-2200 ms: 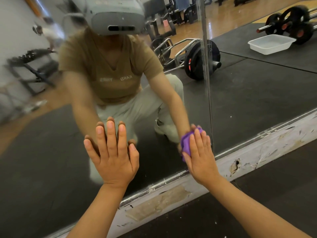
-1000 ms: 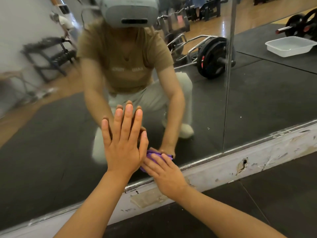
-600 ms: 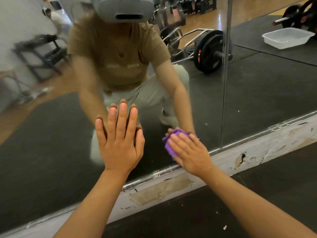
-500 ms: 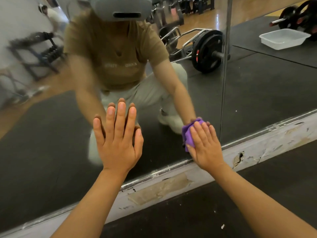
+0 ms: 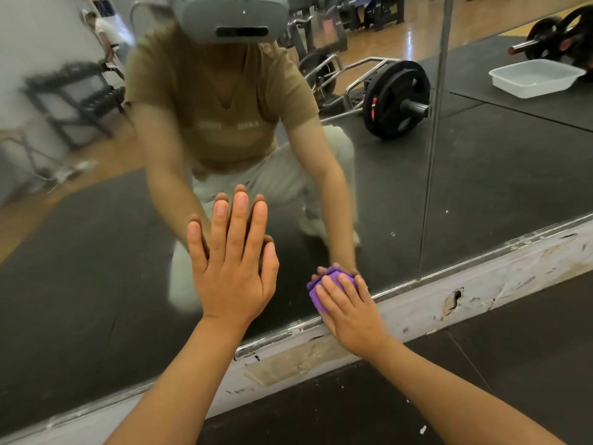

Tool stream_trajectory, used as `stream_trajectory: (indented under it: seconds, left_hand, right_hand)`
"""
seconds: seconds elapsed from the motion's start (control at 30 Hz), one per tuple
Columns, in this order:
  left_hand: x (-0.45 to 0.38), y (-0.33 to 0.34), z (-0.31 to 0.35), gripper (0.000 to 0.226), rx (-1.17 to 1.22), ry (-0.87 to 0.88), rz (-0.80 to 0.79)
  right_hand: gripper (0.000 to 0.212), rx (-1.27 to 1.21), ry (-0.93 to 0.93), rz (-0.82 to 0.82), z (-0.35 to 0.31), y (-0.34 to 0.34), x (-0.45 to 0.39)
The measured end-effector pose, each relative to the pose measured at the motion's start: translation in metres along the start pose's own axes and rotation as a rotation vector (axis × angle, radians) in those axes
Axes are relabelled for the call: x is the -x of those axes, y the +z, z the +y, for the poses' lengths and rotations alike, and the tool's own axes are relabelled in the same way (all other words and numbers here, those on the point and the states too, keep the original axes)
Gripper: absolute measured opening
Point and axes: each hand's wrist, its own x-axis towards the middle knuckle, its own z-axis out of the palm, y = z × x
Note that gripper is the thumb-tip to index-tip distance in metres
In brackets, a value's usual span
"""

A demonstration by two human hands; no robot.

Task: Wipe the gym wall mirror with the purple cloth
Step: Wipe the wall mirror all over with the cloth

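Observation:
The gym wall mirror [image 5: 497, 187] fills most of the head view and reflects me crouching before it. My left hand [image 5: 231, 277] lies flat on the glass with its fingers straight and spread upward. To its right, my right hand [image 5: 349, 303] presses the bunched purple cloth [image 5: 317, 293] against the glass just above the mirror's bottom edge. The fingers lie over the cloth, and only its left and top parts show past them.
A scuffed white baseboard [image 5: 481, 293] with a chipped hole runs under the mirror, above black rubber flooring [image 5: 513, 364]. A vertical seam [image 5: 430, 175] splits the mirror panels right of my hands. The glass reflects a loaded barbell, a white plastic tub and a rack.
My right hand has slid the cloth down and to the left, from near the seam to the mirror's bottom edge. My left hand has stayed flat on the glass.

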Motion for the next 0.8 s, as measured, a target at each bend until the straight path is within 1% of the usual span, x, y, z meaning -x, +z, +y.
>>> stream_trajectory:
  seconds: [0.1, 0.17, 0.27, 0.37, 0.43, 0.53, 0.67, 0.8]
  left_hand:
    - [-0.001, 0.0, 0.001, 0.065, -0.002, 0.004, -0.006]
    - [-0.001, -0.001, 0.001, 0.065, -0.003, -0.004, -0.008]
    - [0.0, -0.001, 0.001, 0.065, -0.005, 0.001, -0.005]
    - [0.0, 0.0, 0.0, 0.066, -0.012, 0.013, 0.003]
    - [0.001, 0.002, 0.0, 0.066, -0.023, 0.011, 0.015]
    - [0.002, 0.004, 0.0, 0.065, -0.027, 0.018, 0.032]
    - [0.002, 0.005, 0.0, 0.064, -0.023, 0.02, 0.028]
    - [0.001, 0.002, 0.0, 0.063, -0.029, 0.014, -0.003]
  right_hand:
    - [0.077, 0.058, -0.047, -0.03, -0.002, 0.002, 0.003]
    - [0.068, 0.04, -0.068, -0.031, 0.0, 0.001, 0.006]
    - [0.055, 0.025, -0.128, -0.079, 0.011, -0.001, 0.007]
    - [0.054, 0.032, -0.246, -0.075, 0.034, -0.007, 0.007]
    - [0.054, 0.05, -0.272, -0.057, 0.055, -0.011, 0.01]
    - [0.055, 0.062, -0.225, -0.041, 0.075, -0.017, 0.015]
    - [0.058, 0.031, -0.08, 0.057, 0.088, -0.027, -0.001]
    - [0.058, 0.009, -0.05, 0.118, 0.098, -0.042, -0.029]
